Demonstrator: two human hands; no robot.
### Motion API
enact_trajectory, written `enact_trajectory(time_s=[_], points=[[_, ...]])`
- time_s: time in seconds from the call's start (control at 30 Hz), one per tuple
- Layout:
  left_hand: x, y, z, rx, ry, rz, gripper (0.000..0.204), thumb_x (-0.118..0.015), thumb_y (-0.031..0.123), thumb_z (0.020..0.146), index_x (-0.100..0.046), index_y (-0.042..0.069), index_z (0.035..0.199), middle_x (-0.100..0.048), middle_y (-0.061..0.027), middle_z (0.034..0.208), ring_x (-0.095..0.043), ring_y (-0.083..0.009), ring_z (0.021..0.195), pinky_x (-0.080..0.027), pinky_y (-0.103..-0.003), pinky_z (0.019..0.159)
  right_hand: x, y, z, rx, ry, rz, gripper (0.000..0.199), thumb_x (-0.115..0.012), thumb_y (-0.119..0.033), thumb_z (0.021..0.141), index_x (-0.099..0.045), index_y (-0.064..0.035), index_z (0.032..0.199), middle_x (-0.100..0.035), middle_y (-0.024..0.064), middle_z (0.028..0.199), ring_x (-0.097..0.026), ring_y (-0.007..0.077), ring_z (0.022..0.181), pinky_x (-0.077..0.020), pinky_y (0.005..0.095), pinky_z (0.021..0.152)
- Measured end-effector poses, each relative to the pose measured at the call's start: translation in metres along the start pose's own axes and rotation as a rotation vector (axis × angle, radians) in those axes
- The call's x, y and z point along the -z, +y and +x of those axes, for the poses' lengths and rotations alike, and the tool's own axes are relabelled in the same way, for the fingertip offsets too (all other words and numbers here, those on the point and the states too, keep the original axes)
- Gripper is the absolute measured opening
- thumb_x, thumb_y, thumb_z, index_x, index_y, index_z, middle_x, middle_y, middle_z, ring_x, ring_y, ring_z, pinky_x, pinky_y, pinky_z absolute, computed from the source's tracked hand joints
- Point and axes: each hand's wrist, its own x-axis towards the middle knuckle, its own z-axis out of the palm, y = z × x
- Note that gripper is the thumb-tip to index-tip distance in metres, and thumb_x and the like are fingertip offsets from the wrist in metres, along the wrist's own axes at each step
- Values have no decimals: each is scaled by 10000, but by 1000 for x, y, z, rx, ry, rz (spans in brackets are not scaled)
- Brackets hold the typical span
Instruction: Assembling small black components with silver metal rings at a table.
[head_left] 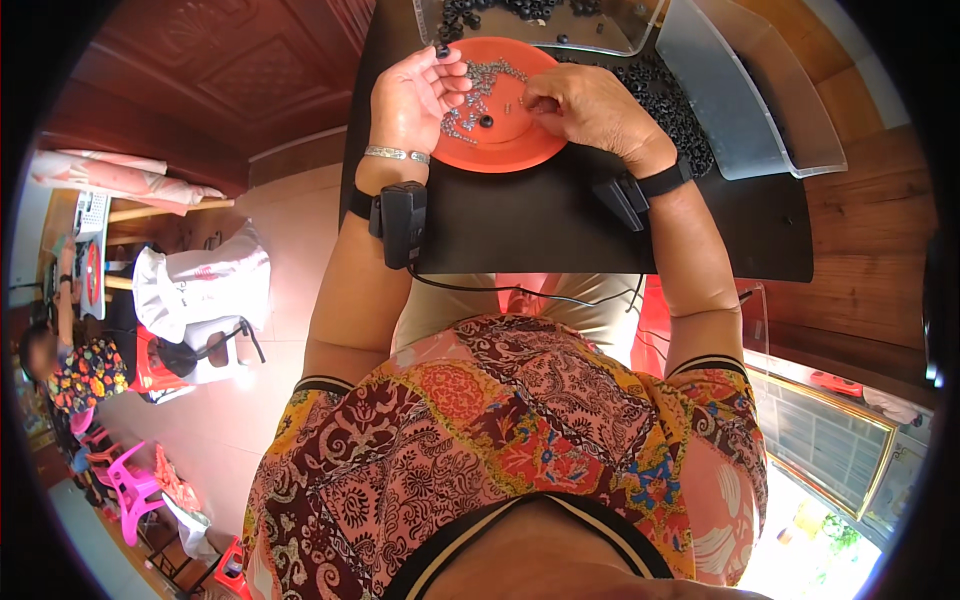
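Observation:
My left hand (418,92) is turned palm up at the left rim of an orange plate (515,150). Its thumb and forefinger pinch a small black round piece (443,51); the other fingers curl loosely. Over the plate's right side is my right hand (592,108), palm down, with thumb and fingertips pressed together. Whatever may be between those fingertips is too small to make out. Many small shiny metal pieces (480,82) lie scattered on the plate, mostly nearer my left hand. Another black round piece (486,121) rests among them.
Behind the plate stands a clear bin (600,45) with black pieces. A heap of black pieces (690,125) covers the dark table (520,225) at right, beside a tilted translucent bin (745,100). A cable (540,293) hangs between my wrist devices. Another person sits far left.

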Motion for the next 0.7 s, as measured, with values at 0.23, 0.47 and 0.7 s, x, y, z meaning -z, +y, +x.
enact_trajectory(time_s=[0.23,0.47,0.7], points=[[-5,-1,-1,20,6,16,293,-513,247,891,-598,-23,968,-627,-111,872,-592,-226,795,-440,-320,717,-20,0,11,212,201,-33,109,-650,-77,733,-634,-82,840,-585,63,815,-588,268,815,-486,363,708],[-15,-3,-6,21,-5,-24,241,-523,223,859,-606,-2,882,-621,-94,809,-579,-195,698,-431,-294,638,-24,-3,16,166,100,-124,78,-620,-103,759,-628,-67,828,-569,91,799,-570,283,817,-470,384,720],[-17,-7,-7,29,-67,-18,245,-528,227,858,-615,0,892,-631,-90,823,-591,-198,710,-448,-296,642,-27,-2,18,158,103,-98,86,-600,-117,744,-625,-60,803,-612,104,817,-590,299,833,-482,389,750]])
